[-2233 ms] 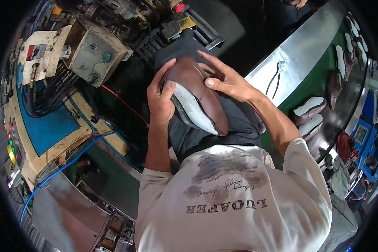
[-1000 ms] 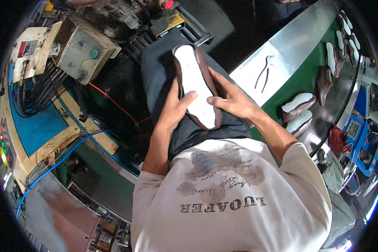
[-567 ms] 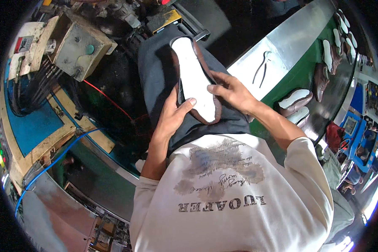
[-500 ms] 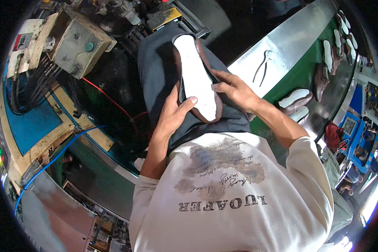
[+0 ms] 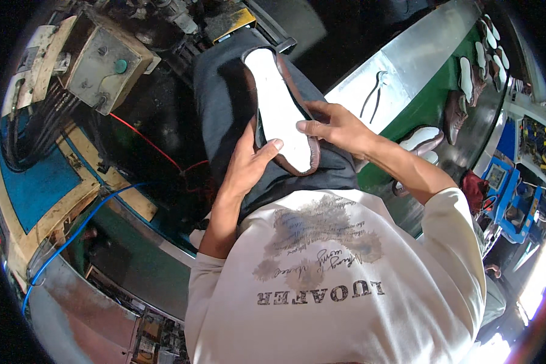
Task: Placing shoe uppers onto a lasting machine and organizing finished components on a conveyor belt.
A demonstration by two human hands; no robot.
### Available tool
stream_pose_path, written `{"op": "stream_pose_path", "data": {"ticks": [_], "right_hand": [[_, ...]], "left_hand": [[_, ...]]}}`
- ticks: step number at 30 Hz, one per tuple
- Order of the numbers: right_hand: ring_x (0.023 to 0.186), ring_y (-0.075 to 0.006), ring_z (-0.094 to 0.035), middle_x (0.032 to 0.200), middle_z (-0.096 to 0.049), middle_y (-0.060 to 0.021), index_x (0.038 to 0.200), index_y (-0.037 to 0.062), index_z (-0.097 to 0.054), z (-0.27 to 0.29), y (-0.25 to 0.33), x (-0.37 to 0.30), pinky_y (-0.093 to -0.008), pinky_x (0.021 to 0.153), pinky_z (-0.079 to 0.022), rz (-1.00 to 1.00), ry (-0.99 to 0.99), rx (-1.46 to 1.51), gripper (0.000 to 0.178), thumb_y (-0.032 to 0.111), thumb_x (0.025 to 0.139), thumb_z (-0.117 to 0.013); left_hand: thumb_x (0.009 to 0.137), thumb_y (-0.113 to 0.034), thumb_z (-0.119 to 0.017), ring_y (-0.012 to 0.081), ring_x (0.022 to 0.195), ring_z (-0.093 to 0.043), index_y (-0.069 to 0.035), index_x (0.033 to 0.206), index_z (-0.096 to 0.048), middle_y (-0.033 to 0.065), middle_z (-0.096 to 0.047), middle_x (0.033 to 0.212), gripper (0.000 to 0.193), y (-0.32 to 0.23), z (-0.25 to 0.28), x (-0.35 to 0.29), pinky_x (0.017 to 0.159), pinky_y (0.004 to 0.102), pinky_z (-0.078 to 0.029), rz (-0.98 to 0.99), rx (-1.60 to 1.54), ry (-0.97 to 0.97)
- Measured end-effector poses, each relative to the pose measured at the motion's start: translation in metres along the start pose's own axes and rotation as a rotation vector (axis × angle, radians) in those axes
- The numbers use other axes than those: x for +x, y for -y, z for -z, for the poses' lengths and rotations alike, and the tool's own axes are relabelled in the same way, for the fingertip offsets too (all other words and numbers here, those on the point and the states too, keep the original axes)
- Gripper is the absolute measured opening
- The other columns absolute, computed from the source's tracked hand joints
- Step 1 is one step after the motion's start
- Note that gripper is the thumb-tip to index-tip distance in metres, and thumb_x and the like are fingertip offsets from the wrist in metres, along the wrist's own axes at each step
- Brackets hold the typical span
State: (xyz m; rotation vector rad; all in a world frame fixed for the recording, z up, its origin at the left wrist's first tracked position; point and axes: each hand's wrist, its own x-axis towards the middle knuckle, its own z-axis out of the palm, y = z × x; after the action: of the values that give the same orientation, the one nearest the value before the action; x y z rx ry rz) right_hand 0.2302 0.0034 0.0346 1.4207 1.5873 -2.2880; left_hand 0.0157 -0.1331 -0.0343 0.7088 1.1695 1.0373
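Observation:
A brown shoe upper on a last, its white insole point(image 5: 279, 109) facing up, lies along my thigh on dark trousers. My left hand point(image 5: 249, 161) grips its near end from the left, thumb laid across the white sole. My right hand point(image 5: 340, 127) holds the right edge of the same shoe, fingers curled over the brown leather. The shoe's toe points away from me toward a black pedal.
A steel and green conveyor table point(image 5: 406, 67) runs at the right, carrying pincers point(image 5: 373, 91) and several lasted shoes point(image 5: 467, 85). A grey control box point(image 5: 103, 67) with a green button sits upper left. Red and blue cables point(image 5: 79, 233) cross the floor.
The shoe was held up sole toward me with both hands around it; it now lies flat on my thigh, sole up, and my hands have slid to its near end.

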Motion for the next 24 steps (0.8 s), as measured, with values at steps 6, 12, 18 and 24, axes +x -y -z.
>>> {"op": "stream_pose_path", "data": {"ticks": [6, 12, 18, 24], "right_hand": [[0.128, -0.027, -0.065, 0.142, -0.065, -0.0236, 0.158, -0.0153, -0.042, 0.007, -0.013, 0.001, -0.0345, 0.113, -0.05, -0.088, -0.047, 0.099, 0.072, 0.017, 0.099, -0.07], [0.143, -0.0509, -0.047, 0.174, -0.027, -0.0253, 0.169, 0.0125, -0.036, -0.024, -0.005, -0.034, -0.0536, 0.124, -0.042, 0.605, -0.157, -1.064, 0.092, 0.029, 0.091, -0.081], [0.127, -0.0519, -0.057, 0.176, -0.019, -0.0277, 0.162, 0.0342, -0.05, -0.017, -0.01, -0.012, -0.0562, 0.105, -0.058, 0.578, -0.252, -1.206, 0.087, 0.026, 0.083, -0.086], [0.133, -0.0544, -0.057, 0.172, -0.018, -0.0352, 0.149, 0.0329, -0.067, -0.005, -0.013, -0.014, -0.0548, 0.103, -0.062, 0.65, -0.263, -1.149, 0.072, 0.021, 0.08, -0.085]], "left_hand": [[0.104, -0.01, -0.069, 0.0272, 0.144, -0.054, 0.003, 0.165, -0.038, 0.0213, -0.055, 0.154, 0.07, -0.005, -0.001, 0.001, 0.12, 0.0405, -0.045, -0.038, 0.048, 0.008], [0.106, -0.007, -0.066, 0.0236, 0.137, -0.059, 0.002, 0.159, -0.043, 0.0151, -0.059, 0.149, 0.059, 0.007, -0.004, 0.009, 0.116, 0.0399, -0.048, -0.025, -0.184, -0.008], [0.104, -0.004, -0.064, 0.0266, 0.138, -0.058, 0.001, 0.16, -0.041, 0.0159, -0.056, 0.151, 0.061, -0.025, -0.019, 0.02, 0.116, 0.0414, -0.049, 0.122, -0.408, -0.051], [0.1, -0.017, -0.075, 0.0292, 0.131, -0.063, 0.007, 0.166, -0.032, 0.026, -0.058, 0.154, 0.082, -0.061, 0.028, 0.103, 0.114, 0.0406, -0.049, -0.2, 0.169, -0.457]]}}
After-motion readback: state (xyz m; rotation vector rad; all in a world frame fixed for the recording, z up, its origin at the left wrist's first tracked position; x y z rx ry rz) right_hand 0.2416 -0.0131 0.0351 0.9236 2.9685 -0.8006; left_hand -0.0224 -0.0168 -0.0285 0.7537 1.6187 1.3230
